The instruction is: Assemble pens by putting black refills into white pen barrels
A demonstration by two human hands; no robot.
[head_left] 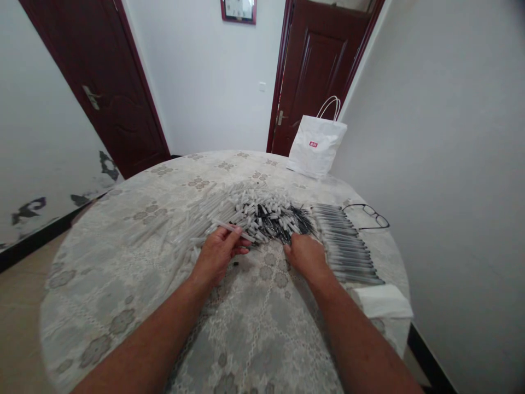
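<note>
My left hand (220, 247) is closed in a pinch on a translucent pen barrel (225, 225), held slantwise over the front of a pile. My right hand (307, 253) is at the right front edge of that pile, its fingers curled down against the black pen refills (303, 220). What lies between those fingertips is hidden. Short white caps (283, 198) are heaped behind and among the refills. More clear barrels (205, 215) spread to the left of the heap.
Right of my right hand lies a row of dark-tipped pens (346, 241). Beyond it are eyeglasses (375, 219), with a folded white tissue (383, 301) nearer me. A white paper bag (315, 145) stands at the back of the round table, which has a patterned cloth (254, 328).
</note>
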